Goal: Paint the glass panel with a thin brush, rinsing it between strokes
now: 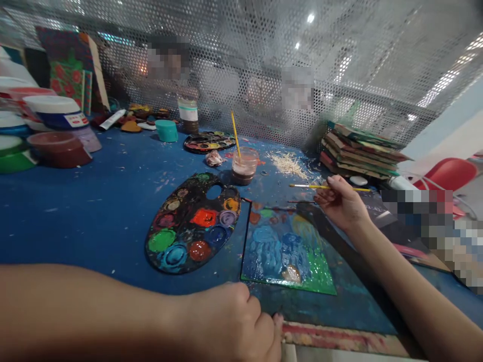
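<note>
My right hand (341, 203) pinches a thin paintbrush (315, 186) with a yellow handle, held level above the far right corner of a small painting (279, 251). That painting shows blue, green and brown patches of glossy paint and lies flat. A second thin, dark stick-like thing (300, 202) shows just below the brush. At the table's front edge, my left hand (241, 322) is closed with the fingers curled under; anything in them is hidden. Left of the painting sits a dark palette (188, 201) with wells of several colours. Beyond it stands a jar of cloudy water (244, 168) holding a yellow brush (236, 133).
Paint tubs (60, 149) are stacked at the left, near a canvas (68, 70). A second palette (209, 142), a teal pot (166, 130) and a bottle (188, 114) stand behind. Shavings (289, 165) and stacked boards (358, 151) lie by the perforated metal screen (241, 65).
</note>
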Motion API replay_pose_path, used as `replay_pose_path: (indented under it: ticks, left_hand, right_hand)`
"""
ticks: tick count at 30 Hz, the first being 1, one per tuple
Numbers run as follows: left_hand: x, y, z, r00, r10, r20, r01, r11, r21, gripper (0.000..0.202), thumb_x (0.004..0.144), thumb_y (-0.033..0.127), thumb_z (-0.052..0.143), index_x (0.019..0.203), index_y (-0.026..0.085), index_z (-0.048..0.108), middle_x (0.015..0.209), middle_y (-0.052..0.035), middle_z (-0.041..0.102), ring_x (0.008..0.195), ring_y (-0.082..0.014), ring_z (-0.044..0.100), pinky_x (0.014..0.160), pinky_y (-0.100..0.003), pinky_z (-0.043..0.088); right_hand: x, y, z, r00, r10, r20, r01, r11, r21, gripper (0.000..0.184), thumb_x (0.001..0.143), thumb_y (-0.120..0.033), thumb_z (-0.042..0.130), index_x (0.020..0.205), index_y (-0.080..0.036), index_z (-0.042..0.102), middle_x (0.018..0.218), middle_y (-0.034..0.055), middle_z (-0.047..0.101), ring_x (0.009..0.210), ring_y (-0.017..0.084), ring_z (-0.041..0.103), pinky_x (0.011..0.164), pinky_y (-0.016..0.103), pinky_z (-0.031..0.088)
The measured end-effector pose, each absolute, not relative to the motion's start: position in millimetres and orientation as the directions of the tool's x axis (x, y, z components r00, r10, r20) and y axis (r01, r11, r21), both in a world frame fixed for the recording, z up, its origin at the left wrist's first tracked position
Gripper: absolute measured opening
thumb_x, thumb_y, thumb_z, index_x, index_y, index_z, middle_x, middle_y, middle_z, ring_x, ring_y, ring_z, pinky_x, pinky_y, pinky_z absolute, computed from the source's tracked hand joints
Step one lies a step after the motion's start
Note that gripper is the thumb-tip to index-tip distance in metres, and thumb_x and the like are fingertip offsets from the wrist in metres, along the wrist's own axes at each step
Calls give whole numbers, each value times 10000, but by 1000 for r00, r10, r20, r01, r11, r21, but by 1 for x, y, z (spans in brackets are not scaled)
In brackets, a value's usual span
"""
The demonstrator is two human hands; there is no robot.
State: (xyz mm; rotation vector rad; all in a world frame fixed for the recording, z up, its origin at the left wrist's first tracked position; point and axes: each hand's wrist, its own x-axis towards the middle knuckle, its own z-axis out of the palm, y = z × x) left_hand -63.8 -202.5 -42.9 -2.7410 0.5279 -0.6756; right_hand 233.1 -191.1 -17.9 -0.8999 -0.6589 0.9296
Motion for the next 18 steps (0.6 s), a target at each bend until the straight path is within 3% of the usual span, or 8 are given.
replay_pose_path:
  ticks: [6, 18]
  left_hand:
    - [-66, -207, -36, 867, -360, 344, -254, -914, -315, 293, 746, 227, 574, 995, 117, 684, 629, -6, 523, 454, -144, 407, 373, -325, 249]
    - [-64, -205, -37, 857, -383, 345, -274, -905, -325, 295, 727, 236, 584, 974, 107, 682, 600, 0, 522, 431, -139, 404, 353, -316, 252]
  right_hand:
    - [237, -187, -23, 472, 878, 81, -385, 288, -877, 445, 603, -184, 813, 551, -199, 371, 450, -93, 335, 413, 43, 363, 429, 159, 424]
    - [231, -184, -30, 441, 897, 42, -380, 229, -896, 439, 598, -182, 810, 548, -199, 375, 456, -88, 371, 406, 46, 370, 399, 150, 379]
